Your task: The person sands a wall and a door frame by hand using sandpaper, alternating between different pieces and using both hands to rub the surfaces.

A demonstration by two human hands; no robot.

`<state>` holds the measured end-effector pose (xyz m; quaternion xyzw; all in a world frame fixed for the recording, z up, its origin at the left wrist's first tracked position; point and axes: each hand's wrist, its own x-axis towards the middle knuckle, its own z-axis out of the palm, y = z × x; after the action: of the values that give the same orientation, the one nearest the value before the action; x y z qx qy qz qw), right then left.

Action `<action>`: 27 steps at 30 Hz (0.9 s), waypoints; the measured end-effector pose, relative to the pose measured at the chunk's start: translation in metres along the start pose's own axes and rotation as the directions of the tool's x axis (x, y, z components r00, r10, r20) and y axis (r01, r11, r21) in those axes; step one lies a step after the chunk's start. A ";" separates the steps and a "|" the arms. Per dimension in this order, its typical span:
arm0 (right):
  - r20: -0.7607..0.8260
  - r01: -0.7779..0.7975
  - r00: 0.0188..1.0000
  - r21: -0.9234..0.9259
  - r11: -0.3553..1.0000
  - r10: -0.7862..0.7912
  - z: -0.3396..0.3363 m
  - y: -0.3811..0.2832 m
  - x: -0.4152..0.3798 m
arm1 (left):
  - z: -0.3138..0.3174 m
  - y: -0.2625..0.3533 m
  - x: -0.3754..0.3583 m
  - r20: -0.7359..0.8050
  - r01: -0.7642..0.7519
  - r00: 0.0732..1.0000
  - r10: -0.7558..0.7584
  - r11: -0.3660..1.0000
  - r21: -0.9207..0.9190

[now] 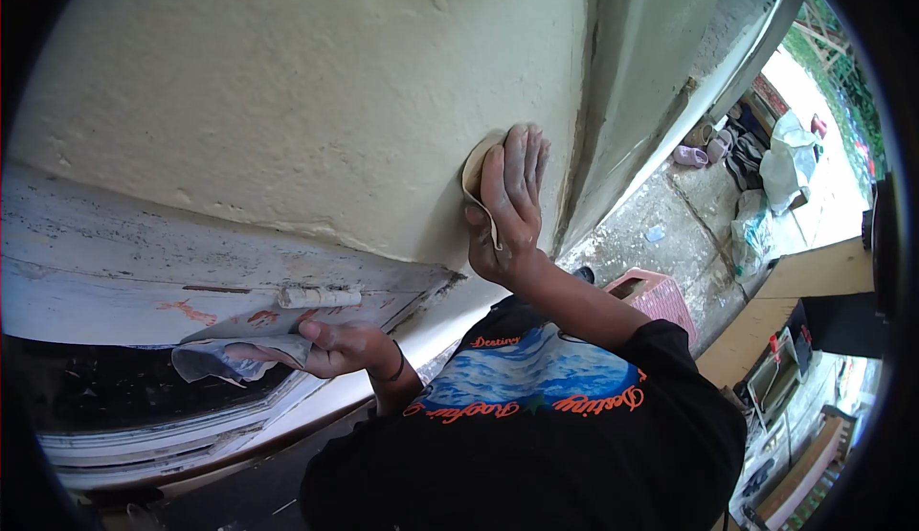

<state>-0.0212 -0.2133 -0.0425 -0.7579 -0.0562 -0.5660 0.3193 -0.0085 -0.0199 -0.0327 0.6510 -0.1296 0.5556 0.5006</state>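
My right hand (515,203), dusted with pale powder, lies pressed against the cream wall (316,81). Under its palm and thumb is a curved piece of sandpaper (473,175), tan where its edge shows. Lower and to the left, my left hand (343,347) grips a larger folded grey-white sheet (215,359), which looks like sandpaper, between thumb and fingers. That sheet hangs in front of the dark window opening, just below a white-painted wooden frame (124,263). On the frame, close above the left thumb, sits a white hinge (319,298).
A pink plastic stool (656,301) stands on the concrete floor (661,205) to the right. Beyond it are several shoes (718,148) and white plastic bags (788,162). Cardboard (814,277) and a red-handled tool (773,344) are at lower right. A corner ridge (613,100) edges the wall.
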 end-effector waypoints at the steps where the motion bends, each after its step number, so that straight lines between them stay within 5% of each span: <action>1: -0.036 0.037 0.999 -0.016 0.999 -0.038 -0.001 -0.002 0.014 | -0.001 0.001 0.000 -0.005 -0.003 1.000 0.003 1.000 0.013; 4: -0.066 0.089 0.994 -0.041 0.995 -0.091 -0.009 -0.010 0.044 | 0.005 0.009 0.003 0.007 0.012 1.000 -0.011 1.000 -0.028; 12: -0.095 0.194 0.975 -0.082 0.978 -0.201 0.004 -0.010 0.033 | 0.010 0.017 0.018 0.107 -0.270 0.958 0.265 0.962 0.036; 27: -0.219 0.198 0.956 -0.002 0.980 -0.194 -0.004 -0.028 0.082 | -0.006 0.006 0.011 0.124 -0.231 0.968 0.219 0.969 0.088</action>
<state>-0.0080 -0.2157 0.0435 -0.6787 -0.1014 -0.6740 0.2734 -0.0130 -0.0136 -0.0212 0.6871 -0.2023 0.5770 0.3925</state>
